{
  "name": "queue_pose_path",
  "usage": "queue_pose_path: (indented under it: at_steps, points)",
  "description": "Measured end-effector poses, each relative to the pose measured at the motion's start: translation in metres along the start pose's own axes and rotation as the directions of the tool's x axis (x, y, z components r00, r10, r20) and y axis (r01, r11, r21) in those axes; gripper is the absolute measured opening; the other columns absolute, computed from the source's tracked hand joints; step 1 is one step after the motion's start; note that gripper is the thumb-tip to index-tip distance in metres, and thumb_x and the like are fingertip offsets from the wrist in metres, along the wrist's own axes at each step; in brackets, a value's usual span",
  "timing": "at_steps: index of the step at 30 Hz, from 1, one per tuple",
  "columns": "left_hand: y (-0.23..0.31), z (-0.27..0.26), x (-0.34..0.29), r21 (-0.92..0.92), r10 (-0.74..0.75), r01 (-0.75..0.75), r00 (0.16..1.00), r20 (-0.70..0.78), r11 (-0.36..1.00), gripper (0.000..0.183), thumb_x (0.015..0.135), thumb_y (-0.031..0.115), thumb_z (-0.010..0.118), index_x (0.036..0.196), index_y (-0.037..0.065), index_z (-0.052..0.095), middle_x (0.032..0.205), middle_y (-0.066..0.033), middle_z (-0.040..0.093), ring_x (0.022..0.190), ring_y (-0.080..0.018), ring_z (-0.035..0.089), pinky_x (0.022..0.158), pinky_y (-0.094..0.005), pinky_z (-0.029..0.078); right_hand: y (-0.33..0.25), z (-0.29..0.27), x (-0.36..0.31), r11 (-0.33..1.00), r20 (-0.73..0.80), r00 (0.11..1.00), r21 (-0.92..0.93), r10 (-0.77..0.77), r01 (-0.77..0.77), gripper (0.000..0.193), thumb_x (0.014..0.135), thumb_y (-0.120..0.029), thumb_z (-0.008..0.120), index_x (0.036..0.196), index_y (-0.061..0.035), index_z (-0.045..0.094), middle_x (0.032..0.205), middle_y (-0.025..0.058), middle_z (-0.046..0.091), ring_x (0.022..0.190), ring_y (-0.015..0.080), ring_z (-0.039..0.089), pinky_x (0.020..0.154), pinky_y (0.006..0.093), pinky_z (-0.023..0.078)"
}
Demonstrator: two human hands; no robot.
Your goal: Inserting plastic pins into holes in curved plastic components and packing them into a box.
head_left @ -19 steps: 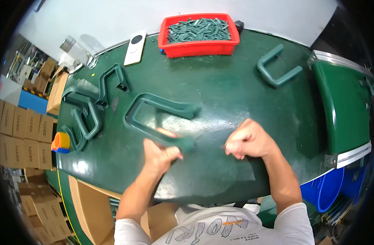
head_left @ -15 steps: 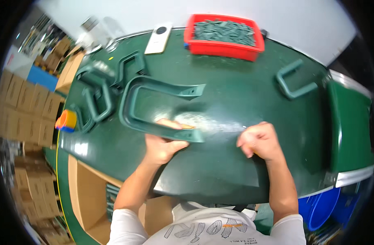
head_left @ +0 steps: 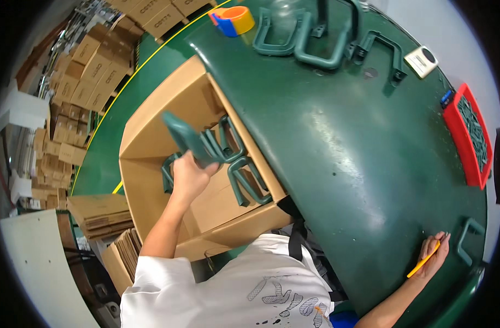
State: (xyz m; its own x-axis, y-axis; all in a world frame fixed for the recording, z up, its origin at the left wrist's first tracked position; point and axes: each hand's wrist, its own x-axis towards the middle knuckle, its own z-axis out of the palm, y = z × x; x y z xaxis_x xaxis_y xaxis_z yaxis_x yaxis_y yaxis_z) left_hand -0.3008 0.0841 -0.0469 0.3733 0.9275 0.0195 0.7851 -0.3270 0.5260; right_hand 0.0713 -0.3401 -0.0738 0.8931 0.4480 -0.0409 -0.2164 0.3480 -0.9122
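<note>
Green U-shaped plastic handle (head_left: 192,143) held in the left hand (head_left: 187,177), raised over the open cardboard box (head_left: 151,136) that stands beside the left edge of the green worktop (head_left: 337,153). Fingers of the left hand are closed around one end of the handle, whose broad flat end points up and to the left. Inside the box, several more green handles (head_left: 244,177) lie against the wall nearest the worktop. The right hand (head_left: 433,254) rests on the worktop near its right-hand edge, fingers curled loosely on a thin yellow tool (head_left: 422,263); just beside it lies another green handle (head_left: 468,240). At the far end of the worktop, a cluster of green handles (head_left: 315,38) lies close together, with rolls of orange and blue tape (head_left: 233,19) next to them. A red tray (head_left: 468,139) filled with small dark parts sits along the right rim, and a small white device (head_left: 422,60) lies near it. Stacks of cardboard cartons (head_left: 80,71) stand on the floor to the left.
</note>
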Motion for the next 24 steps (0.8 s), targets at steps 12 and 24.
queue_pose_path:
  at_steps: [12, 24]
  points:
    - [-0.211, 0.038, -0.075, 0.554, 0.073, -0.595, 0.717, 0.694, 0.582, 0.023, 0.069, 0.008, 0.06, 0.091, 0.005, 0.065, 0.1, -0.01, 0.06, 0.107, -0.0286, 0.051, 0.078, -0.0344, 0.05, 0.0, -0.003, 0.005, 0.999, 0.041, 0.999, -0.041, 0.014, -0.012, 0.034, 0.101, -0.028, 0.036, 0.089, 0.0002, 0.052, 0.049, -0.0002, 0.036, 0.038, 0.0068, 0.03, 0.036, 0.0175, 0.027]
    - [-0.183, 0.069, -0.053, 0.438, 0.226, -0.43, 0.867, 0.445, 0.789, 0.037, 0.061, 0.002, 0.065, 0.098, 0.005, 0.063, 0.122, -0.0174, 0.055, 0.12, -0.0339, 0.046, 0.095, -0.0419, 0.043, -0.042, 0.044, -0.01, 0.69, -0.251, 0.968, -0.699, 0.006, -0.185, 0.022, 0.086, -0.011, 0.058, 0.105, -0.0013, 0.06, 0.075, 0.0011, 0.053, 0.063, 0.0079, 0.051, 0.052, 0.0219, 0.039]
